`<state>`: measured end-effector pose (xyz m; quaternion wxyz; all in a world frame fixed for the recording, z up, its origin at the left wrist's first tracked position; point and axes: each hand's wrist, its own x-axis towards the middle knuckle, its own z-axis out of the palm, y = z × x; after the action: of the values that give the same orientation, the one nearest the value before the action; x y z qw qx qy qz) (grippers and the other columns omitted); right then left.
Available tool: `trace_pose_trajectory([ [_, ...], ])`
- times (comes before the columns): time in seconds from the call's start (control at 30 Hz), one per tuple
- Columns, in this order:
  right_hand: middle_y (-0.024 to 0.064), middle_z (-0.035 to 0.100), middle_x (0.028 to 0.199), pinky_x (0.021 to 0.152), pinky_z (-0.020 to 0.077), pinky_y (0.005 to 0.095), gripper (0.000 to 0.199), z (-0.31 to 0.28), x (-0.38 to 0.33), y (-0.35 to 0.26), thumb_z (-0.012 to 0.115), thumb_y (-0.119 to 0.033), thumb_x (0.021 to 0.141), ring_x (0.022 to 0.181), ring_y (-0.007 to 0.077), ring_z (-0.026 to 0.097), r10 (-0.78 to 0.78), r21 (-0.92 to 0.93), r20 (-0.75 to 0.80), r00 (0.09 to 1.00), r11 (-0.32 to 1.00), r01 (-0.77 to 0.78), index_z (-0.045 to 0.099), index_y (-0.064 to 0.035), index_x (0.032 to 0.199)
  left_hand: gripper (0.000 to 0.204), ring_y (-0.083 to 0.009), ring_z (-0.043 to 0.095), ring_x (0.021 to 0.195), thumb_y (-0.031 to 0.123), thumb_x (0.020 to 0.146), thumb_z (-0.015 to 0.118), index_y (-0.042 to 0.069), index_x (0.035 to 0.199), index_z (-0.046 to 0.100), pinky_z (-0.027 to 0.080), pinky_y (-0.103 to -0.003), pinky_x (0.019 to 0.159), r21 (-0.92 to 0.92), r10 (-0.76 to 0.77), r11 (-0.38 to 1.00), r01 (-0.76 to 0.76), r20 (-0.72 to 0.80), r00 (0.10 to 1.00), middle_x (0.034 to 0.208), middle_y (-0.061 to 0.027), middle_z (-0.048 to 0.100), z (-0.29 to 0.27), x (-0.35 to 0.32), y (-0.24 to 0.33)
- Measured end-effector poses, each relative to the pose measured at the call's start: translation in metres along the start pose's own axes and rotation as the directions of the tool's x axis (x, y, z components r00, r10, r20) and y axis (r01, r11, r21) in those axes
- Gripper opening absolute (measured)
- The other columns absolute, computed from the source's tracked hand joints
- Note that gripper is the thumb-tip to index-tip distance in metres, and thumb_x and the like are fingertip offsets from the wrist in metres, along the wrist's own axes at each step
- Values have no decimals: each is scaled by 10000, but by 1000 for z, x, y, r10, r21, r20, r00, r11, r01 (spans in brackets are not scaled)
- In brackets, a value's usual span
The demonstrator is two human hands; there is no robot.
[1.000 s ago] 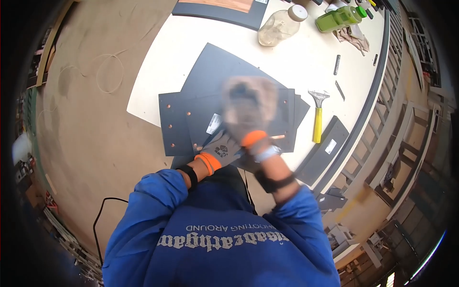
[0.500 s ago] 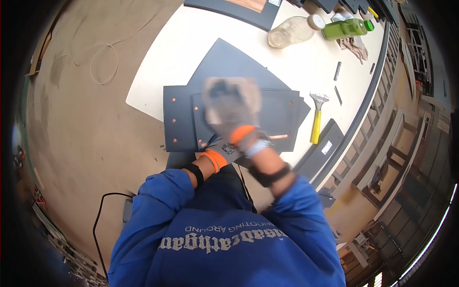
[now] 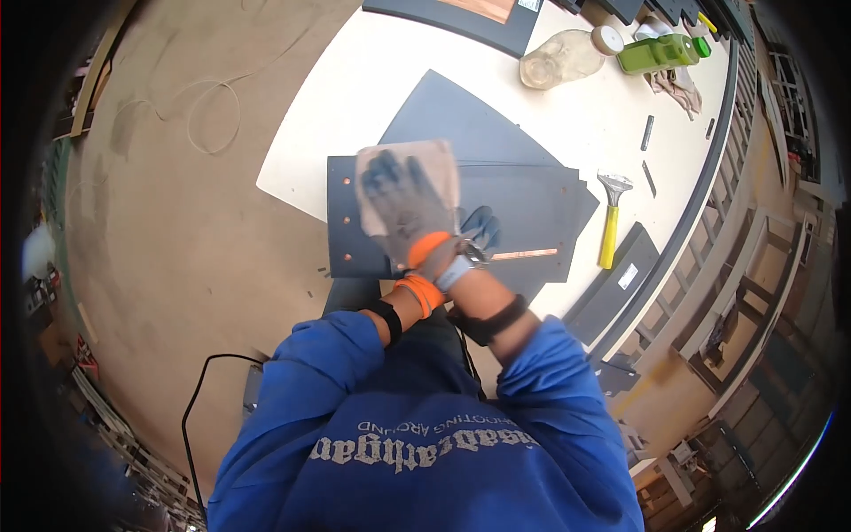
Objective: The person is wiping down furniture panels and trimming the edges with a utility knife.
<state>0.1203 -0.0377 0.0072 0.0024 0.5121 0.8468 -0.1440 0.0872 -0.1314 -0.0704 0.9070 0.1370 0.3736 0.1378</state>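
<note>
My right hand (image 3: pixel 401 197), in a grey glove with dark fingertips and an orange cuff, lies over a pinkish cloth (image 3: pixel 448 168). Its fingers are spread flat, pressing the cloth onto a dark grey panel (image 3: pixel 523 199) near its left end. Crossing under my right wrist, my left hand (image 3: pixel 480 228) rests on the panel with fingers stretched out; its palm is hidden. Copper-coloured round spots (image 3: pixel 347 220) run down the panel's left edge. A copper-coloured strip (image 3: pixel 525 254) lies by its near right edge. Another dark panel (image 3: pixel 434 111) sits beneath, turned at an angle.
On the white table (image 3: pixel 319 133), a yellow-handled scraper (image 3: pixel 610 230) lies right of the panels. Behind stand a clear bottle (image 3: pixel 567 60) and a green bottle (image 3: pixel 658 55), with a crumpled rag (image 3: pixel 678 93). A narrow dark board (image 3: pixel 612 284) lies along the table's right side.
My right hand and the cloth have slid left over the panel. My left fingers now show beyond the right wrist. The whole view has shifted slightly.
</note>
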Motion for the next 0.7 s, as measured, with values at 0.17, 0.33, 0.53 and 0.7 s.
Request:
trace_pose_trajectory([
  [0.17, 120, 460, 1366, 1142, 173, 447, 573, -7, -7, 2, 480, -354, 865, 1368, 319, 287, -34, 79, 102, 994, 997, 26, 424, -65, 1357, 405, -266, 532, 1128, 265, 957, 410, 49, 1296, 456, 382, -408, 1009, -993, -29, 104, 50, 48, 998, 1213, -131, 556, 17, -3, 13],
  [0.33, 150, 430, 1388, 1122, 194, 473, 577, -27, -31, 57, 451, -356, 878, 1359, 322, 303, 241, 98, -58, 969, 967, -235, 403, -44, 1361, 428, -292, 480, 1218, 290, 946, 398, 56, 1294, 486, 352, -380, 1053, 613, 42, -775, -151, 288, 957, 1291, -171, 519, 31, -25, 40],
  [0.53, 162, 479, 1344, 1096, 236, 446, 431, -1, -9, 17, 441, -301, 870, 1288, 332, 380, 87, 189, -240, 967, 981, -41, 514, -54, 1216, 510, -299, 349, 1336, 429, 947, 349, 174, 1386, 394, 290, -432, 1095, 945, 4, -325, 36, -36, 999, 1458, -115, 366, 37, -43, 50],
  [0.7, 187, 624, 1137, 1024, 372, 409, 388, -19, -47, 82, 367, -266, 892, 1100, 318, 567, 370, 357, -144, 918, 885, -300, 642, -40, 1048, 596, -327, 331, 1328, 413, 867, 518, 64, 1342, 433, 278, -442, 1088, 886, 243, -461, -37, 167, 956, 1422, -161, 383, 34, -38, 46],
])
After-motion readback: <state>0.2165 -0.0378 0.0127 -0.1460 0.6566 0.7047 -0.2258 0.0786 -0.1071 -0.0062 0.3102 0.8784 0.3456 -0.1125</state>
